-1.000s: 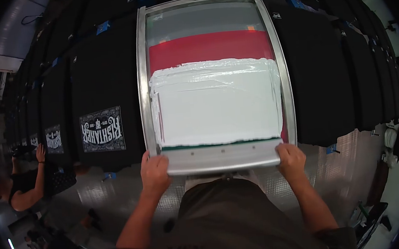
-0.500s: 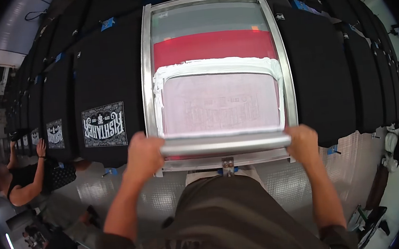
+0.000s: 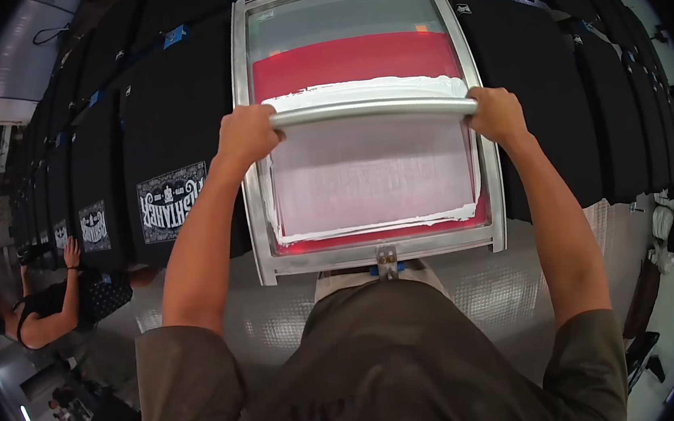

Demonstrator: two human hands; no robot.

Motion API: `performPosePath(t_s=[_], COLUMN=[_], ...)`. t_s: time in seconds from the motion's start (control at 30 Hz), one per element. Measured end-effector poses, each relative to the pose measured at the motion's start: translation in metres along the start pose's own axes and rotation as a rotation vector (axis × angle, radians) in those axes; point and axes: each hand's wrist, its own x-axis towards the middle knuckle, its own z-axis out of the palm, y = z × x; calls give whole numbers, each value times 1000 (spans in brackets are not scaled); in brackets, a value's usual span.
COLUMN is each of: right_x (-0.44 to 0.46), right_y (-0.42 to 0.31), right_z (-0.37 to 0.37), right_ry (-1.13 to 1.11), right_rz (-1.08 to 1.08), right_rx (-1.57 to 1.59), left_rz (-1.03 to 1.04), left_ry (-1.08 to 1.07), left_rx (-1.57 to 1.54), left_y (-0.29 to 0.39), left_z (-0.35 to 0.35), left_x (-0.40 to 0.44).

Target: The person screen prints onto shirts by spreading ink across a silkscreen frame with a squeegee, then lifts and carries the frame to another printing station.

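Observation:
A long squeegee [image 3: 372, 110] with a silver bar handle lies across the upper part of a screen printing frame [image 3: 495, 179]. My left hand [image 3: 250, 135] is wrapped round its left end, and my right hand [image 3: 496, 114] grips its right end. White ink [image 3: 366, 91] forms a thick band just beyond the squeegee, with thinner white lines down the sides and along the bottom of the pale mesh [image 3: 374, 174]. Red covering [image 3: 347, 63] borders the mesh above and below. The squeegee's blade edge is hidden under the bar.
Black fabric pieces [image 3: 534, 110] lie on boards in rows to both sides. A white-on-black print [image 3: 166, 207] shows on the piece at left. A metal clamp [image 3: 388, 262] holds the frame's near edge. Another person [image 3: 46, 311] stands at far left, one hand by a printed piece.
Both hands have pushed the squeegee away from me, from the frame's near end to its upper part. A white ink line now shows along the bottom of the mesh.

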Motion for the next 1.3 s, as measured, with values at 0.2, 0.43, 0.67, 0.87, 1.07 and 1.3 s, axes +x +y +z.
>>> performPosePath(t_s=[0.2,0.43,0.67,0.87,1.07,1.3], right_x=[-148,-152,41,33,-135,-217], right_y=[-17,-22,2,-15,-63,-139], right_z=[23,61,11,3,24,91], right_ry=[88,281,112,379,-360,-805], right_rz=[-113,-71,-21,22,376,404], right_rx=[261,69,82,139,1178,1523], left_rz=[71,69,-80,98,124,128], left_ry=[-93,299,-41,82,-138,69], left_rx=[-96,-120,48,-53,-127,-256], left_y=[23,26,-11,70,81,83], left_z=[11,74,7,7,-33,-35], left_x=[-156,-168,22,64,99,100])
